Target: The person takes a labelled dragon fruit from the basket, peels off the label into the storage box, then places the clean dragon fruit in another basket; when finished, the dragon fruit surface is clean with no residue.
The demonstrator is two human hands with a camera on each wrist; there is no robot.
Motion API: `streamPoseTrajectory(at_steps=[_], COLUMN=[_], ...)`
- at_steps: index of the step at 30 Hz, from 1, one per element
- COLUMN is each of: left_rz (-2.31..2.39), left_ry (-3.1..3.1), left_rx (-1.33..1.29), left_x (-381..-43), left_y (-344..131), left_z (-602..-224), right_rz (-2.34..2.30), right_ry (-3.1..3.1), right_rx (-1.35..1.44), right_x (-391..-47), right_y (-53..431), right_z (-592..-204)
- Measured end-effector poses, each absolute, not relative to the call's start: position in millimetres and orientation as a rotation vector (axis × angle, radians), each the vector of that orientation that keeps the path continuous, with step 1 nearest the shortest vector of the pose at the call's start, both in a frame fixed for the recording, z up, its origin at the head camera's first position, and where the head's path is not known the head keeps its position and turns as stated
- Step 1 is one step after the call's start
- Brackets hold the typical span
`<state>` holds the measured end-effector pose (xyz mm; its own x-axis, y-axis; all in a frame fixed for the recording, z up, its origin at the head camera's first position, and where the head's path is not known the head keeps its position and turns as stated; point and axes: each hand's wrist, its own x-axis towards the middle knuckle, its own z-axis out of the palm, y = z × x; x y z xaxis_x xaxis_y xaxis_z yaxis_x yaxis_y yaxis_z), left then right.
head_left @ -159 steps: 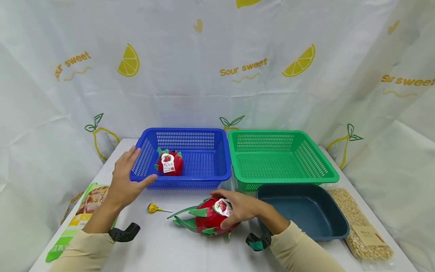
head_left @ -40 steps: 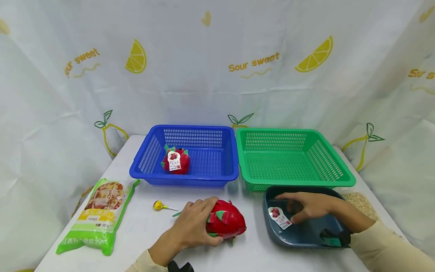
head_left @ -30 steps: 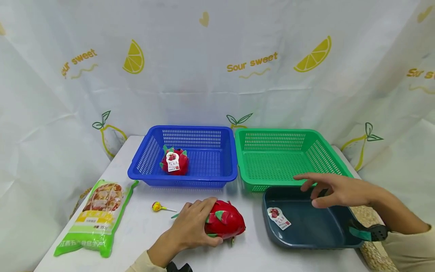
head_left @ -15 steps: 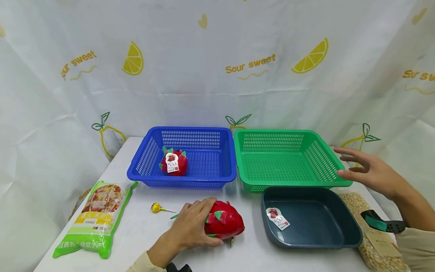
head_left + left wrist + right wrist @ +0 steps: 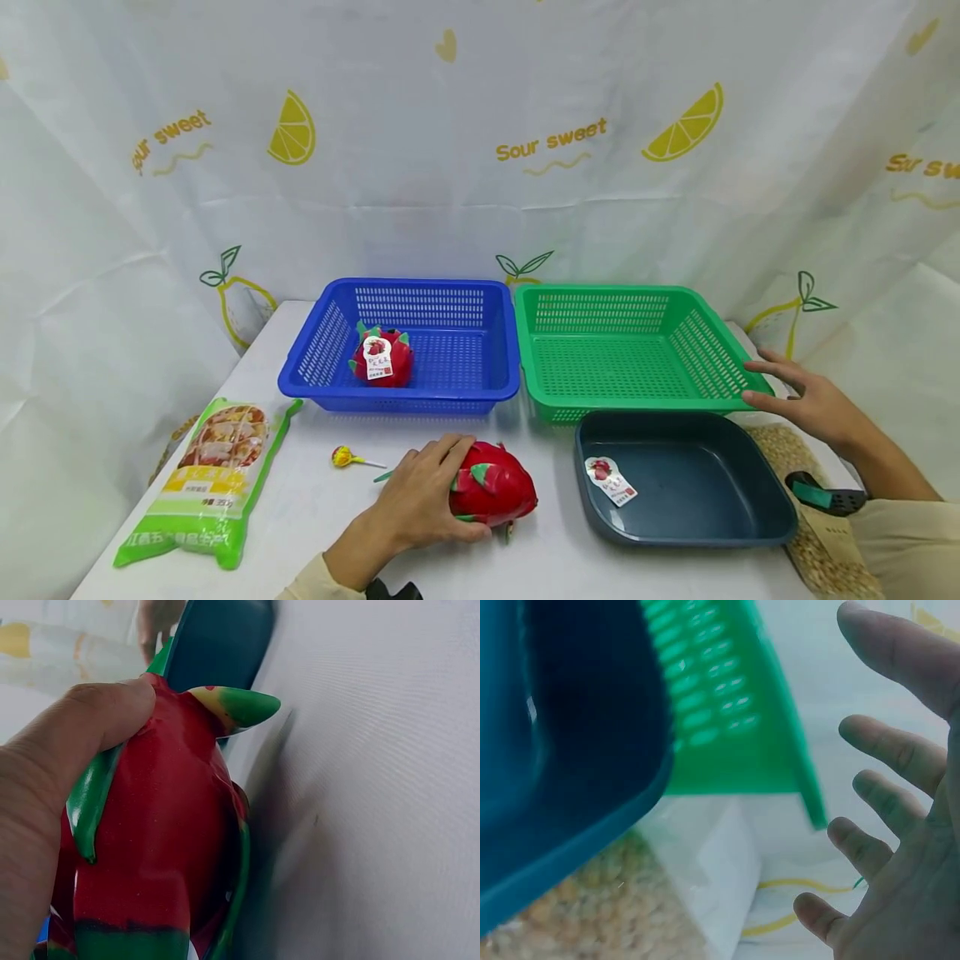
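My left hand (image 5: pixel 423 498) grips a red dragon fruit (image 5: pixel 501 487) with green leaf tips on the white table; it looks like a model. In the left wrist view, the thumb (image 5: pixel 90 716) lies across the fruit's red skin. My right hand (image 5: pixel 813 408) is by the front right corner of the green basket (image 5: pixel 630 406), fingers spread and holding nothing. The right wrist view shows its fingers apart from that basket's rim. A white dragon-fruit label (image 5: pixel 611 481) lies inside the dark blue basin (image 5: pixel 697 500), against its left side.
A blue basket (image 5: pixel 450 392) at the back holds another labelled dragon fruit (image 5: pixel 384 358). A green food packet (image 5: pixel 202 492) lies at left, with a lollipop (image 5: pixel 343 456) beside it. Right of the basin, a bag of grains (image 5: pixel 825 558) is partly under my right arm.
My left hand has taken over the dragon fruit from my right hand. Its label now lies in the basin. My right hand has since moved out of the basin, rightwards to the green basket's corner.
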<state>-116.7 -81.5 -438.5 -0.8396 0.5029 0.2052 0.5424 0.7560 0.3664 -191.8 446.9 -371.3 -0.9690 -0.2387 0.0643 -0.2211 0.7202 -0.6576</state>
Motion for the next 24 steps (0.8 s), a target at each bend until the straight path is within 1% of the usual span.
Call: streamPoseTrajectory(at_steps=[8,13,18,24], left_rz=[-0.681,-0.774,-0.904,-0.961], left_ry=[-2.732,-2.72,-2.678,-2.571], left_rx=[-0.873,-0.884,-0.934,-1.051], left_x=[-119.1,-119.9,-128.0,-153.1], left_y=[-79.7,-78.1,-67.7,-42.1], left_z=[-441.2,-430.1,-391.6,-334.0], right_rz=[-1.077,-1.111,-1.11,-1.125], right_ry=[2.859,2.843,2.849,2.836], right_rx=[-0.317,-0.341,-0.344,-0.326], right_x=[-190.8,-193.0,-193.8,-189.0], right_y=[448.2,446.3,445.2,448.4], right_z=[-382.0,-383.0,-383.0,-385.2])
